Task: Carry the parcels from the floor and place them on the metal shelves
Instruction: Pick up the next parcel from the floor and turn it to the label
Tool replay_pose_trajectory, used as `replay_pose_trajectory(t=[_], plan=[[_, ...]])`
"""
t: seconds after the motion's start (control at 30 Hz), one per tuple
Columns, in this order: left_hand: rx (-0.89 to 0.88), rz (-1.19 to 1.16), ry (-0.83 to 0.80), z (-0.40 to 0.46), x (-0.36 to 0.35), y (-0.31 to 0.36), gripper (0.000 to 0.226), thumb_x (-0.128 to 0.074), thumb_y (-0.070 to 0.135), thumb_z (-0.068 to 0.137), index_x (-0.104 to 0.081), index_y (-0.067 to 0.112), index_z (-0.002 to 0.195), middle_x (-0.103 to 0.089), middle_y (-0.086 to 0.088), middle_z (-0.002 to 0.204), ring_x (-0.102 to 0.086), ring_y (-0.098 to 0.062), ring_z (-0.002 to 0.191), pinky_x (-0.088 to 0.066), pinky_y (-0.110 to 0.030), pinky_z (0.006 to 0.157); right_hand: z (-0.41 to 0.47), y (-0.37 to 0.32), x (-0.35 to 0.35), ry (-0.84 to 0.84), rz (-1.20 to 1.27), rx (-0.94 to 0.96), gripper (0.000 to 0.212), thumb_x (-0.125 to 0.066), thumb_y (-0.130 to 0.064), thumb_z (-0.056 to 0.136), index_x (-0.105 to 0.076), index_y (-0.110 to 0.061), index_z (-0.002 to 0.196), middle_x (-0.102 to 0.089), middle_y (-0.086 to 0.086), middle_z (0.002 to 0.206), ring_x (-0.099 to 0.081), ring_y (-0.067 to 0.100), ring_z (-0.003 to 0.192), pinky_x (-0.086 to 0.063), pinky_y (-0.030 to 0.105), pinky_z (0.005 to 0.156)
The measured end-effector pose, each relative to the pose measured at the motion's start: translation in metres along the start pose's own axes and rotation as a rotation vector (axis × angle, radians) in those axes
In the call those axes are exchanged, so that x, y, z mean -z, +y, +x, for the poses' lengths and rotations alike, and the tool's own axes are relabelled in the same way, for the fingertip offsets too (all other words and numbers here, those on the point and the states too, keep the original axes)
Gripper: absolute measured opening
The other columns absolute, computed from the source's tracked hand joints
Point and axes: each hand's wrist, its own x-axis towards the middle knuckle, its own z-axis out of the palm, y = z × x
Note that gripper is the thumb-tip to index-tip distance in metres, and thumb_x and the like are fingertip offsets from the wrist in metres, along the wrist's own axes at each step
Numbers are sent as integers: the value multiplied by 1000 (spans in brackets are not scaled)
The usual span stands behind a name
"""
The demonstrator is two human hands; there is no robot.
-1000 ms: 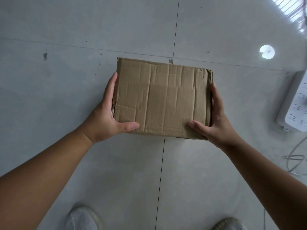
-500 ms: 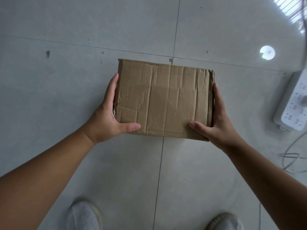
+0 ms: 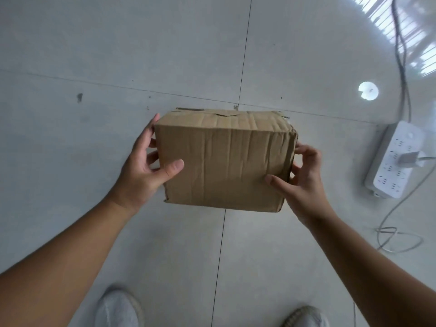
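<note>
Above floor, creased brown cardboard parcel [image 3: 224, 161], btwn both hands.

cardboard parcel [image 3: 224, 161], both hands' grip, tiled floor [image 3: 94, 55]

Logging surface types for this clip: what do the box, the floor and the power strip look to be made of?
Cardboard box: brown corrugated cardboard, matte, shown by the creases and torn top flaps. Floor: probably glazed or polished tile, pale grey, with grout lines and mirrored window glare. Power strip: white moulded plastic, smooth and slightly glossy.
</note>
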Motion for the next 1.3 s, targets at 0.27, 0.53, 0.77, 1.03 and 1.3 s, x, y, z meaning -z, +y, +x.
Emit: replay_pose_trajectory(t=[0.27, 0.53, 0.77, 1.03, 1.3], plan=[[-75, -50, 42, 9, -8, 6, 17, -70, 42, 85, -61, 41, 99, -54, 6, 106, -55, -5, 80, -44, -23, 78, -10, 3, 6, -51, -3, -71, 83, -88, -6, 76, -39, -36, 136, -52, -6, 137, -66, 1, 114, -59, 32, 87], [99, 153, 123, -17, -6, -15, 79, -81, 42, 75, -41, 50, 143, -53, 8, 142, -59, -15, 129, -52, -37, 107, -18, 11, 5, 3, -34, -181, 84, -89, -68, 58, -43, -45, 125, -53, -6, 119, -64, 8, 114, -62, 26, 74], [89, 70, -58, -5, 3, -14, 94, -79, 38, 78, -31, 41, 159, -48, 17, 159, -52, -11, 143, -41, -47, 120, -7, 8, 11, -100, -13, -157, 90, -83, -31, 81, -33, -60, 149, -41, -5, 160, -47, 26, 147, -65, 49, 88], [-23, -59, 80, -25, 4, -13, 70, -83, 20, 67, -51, 35, 128, -64, 20, 133, -62, -24, 130, -51, -45, 110, -26, 10, 6, -15, 85, -32, 75, -85, -6, 79, -40, -39, 129, -51, -9, 139, -63, 12, 120, -63, 31, 79], [-7, -112, 26, -30, 8, -19, 94, -72, 1, 70, -37, 24, 154, -65, 4, 126, -63, -5, 122, -52, -28, 103, -31, 16, 8, -78, -12, -4, 123, -95, -39, 66, -12, -55, 155, -40, 1, 155, -49, 18, 144, -52, 44, 112]])
